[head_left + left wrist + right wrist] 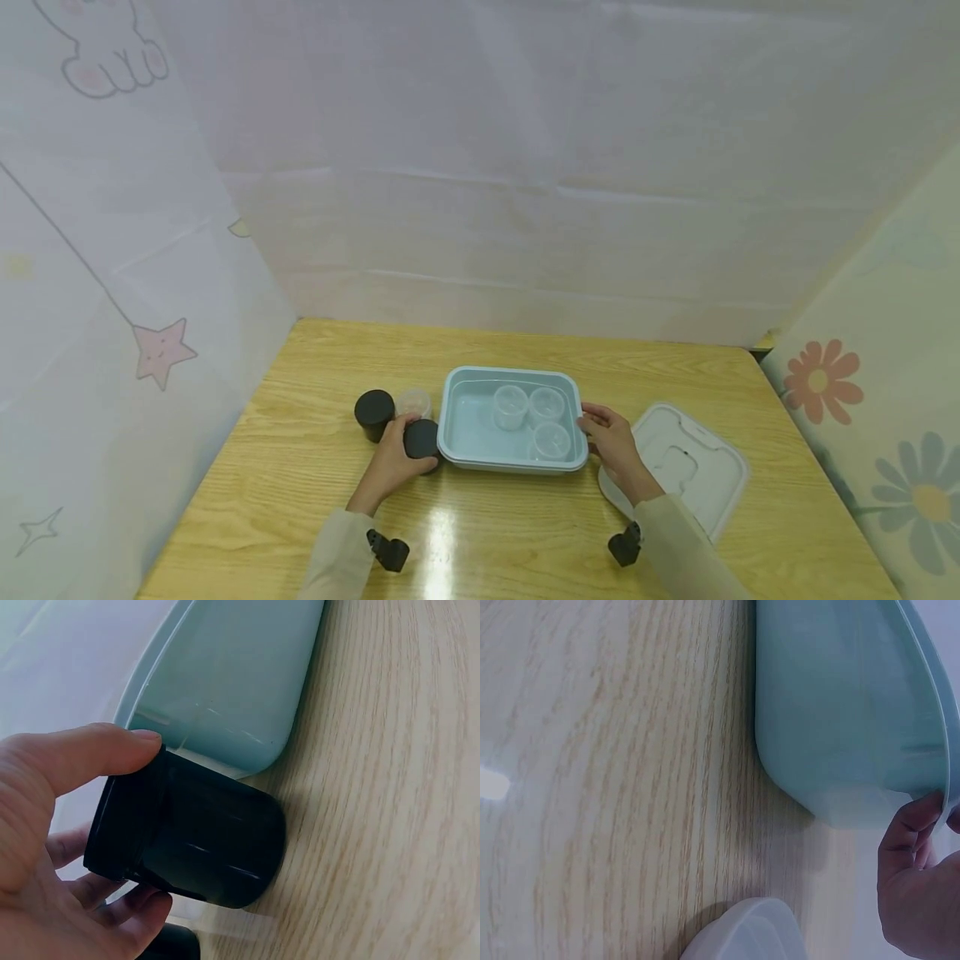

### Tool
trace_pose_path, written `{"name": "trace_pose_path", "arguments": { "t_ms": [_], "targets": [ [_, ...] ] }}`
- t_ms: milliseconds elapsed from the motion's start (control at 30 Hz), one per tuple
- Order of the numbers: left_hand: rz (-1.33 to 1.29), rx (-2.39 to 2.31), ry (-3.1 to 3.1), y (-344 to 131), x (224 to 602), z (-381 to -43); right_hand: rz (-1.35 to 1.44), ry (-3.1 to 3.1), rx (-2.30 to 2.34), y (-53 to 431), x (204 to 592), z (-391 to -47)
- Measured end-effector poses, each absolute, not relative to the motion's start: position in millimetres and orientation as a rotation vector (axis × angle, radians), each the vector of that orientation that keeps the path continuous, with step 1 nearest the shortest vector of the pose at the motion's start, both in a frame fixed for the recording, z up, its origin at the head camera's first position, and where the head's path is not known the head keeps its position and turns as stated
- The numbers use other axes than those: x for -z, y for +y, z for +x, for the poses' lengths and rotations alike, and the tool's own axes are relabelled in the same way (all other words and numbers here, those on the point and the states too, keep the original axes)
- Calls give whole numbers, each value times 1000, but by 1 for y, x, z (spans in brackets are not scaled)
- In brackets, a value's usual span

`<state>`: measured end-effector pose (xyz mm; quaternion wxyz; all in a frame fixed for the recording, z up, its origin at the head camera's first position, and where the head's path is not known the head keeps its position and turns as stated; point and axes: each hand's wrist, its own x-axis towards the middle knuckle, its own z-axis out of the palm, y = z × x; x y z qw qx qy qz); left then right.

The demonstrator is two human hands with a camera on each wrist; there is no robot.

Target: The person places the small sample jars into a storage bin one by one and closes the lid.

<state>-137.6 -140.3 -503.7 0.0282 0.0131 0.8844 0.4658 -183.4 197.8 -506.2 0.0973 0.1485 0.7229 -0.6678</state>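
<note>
A light blue plastic tub (471,417) holds three clear plastic cups (510,406) grouped toward its right side. My left hand (392,465) grips a black lidded jar (199,829) beside the tub's left end, thumb on one side and fingers on the other. That jar stands close against the tub wall. At the opposite end, my right hand (615,452) pinches the tub's rim between thumb and fingers, as the right wrist view also shows. Just beyond the left hand are a second black jar (374,410) and a clear cup (413,402), the cup partly covered by the fingers.
A white lid (716,475) with a moulded recess lies on the wooden table (300,500), partly under the right forearm. Printed cloth hangs (525,250) behind the table and along both sides.
</note>
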Motion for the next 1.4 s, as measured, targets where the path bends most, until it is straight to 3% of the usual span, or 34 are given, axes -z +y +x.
{"name": "trace_pose_path", "arguments": {
  "t_ms": [1400],
  "targets": [
    [46,-1369,2829,-150,473,-133,445,2114,1993,198,505,-183]
  ]
}}
